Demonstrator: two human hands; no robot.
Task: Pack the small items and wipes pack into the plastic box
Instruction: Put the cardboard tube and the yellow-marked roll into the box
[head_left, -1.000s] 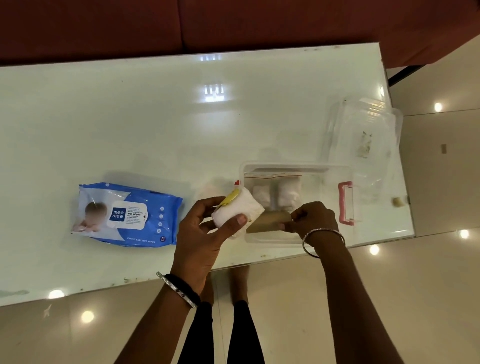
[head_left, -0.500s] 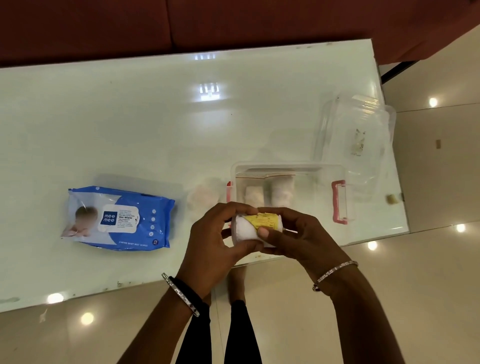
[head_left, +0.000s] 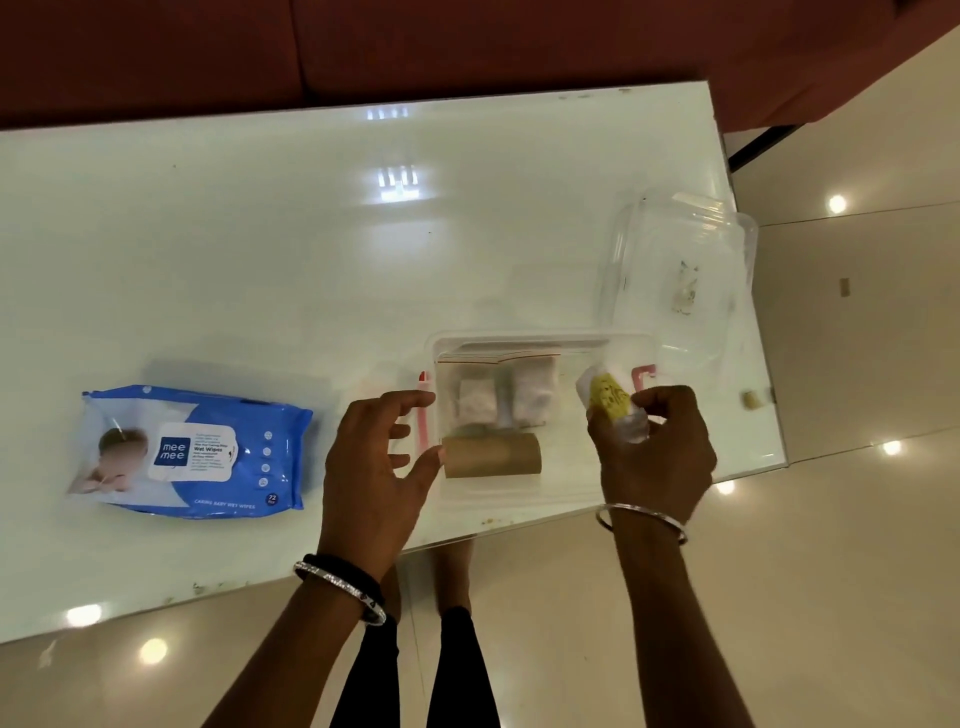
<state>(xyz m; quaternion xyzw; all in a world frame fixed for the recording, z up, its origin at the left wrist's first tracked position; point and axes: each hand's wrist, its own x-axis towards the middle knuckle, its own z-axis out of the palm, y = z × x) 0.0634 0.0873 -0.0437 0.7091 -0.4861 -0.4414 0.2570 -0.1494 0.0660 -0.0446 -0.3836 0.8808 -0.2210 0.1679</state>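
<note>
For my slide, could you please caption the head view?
Right hand carries yellow-labelled roll over plastic box; wipes pack waits.

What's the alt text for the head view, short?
Seen from above, a right hand holds a small white roll with a yellow label over an open clear plastic box holding a cardboard tube and white rolls. The left hand, open, hovers by the box; a blue wipes pack lies left.

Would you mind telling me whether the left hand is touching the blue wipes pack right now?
Apart. The head view shows bare white table between the open left hand and the right end of the wipes pack, which lies flat by itself.
</note>
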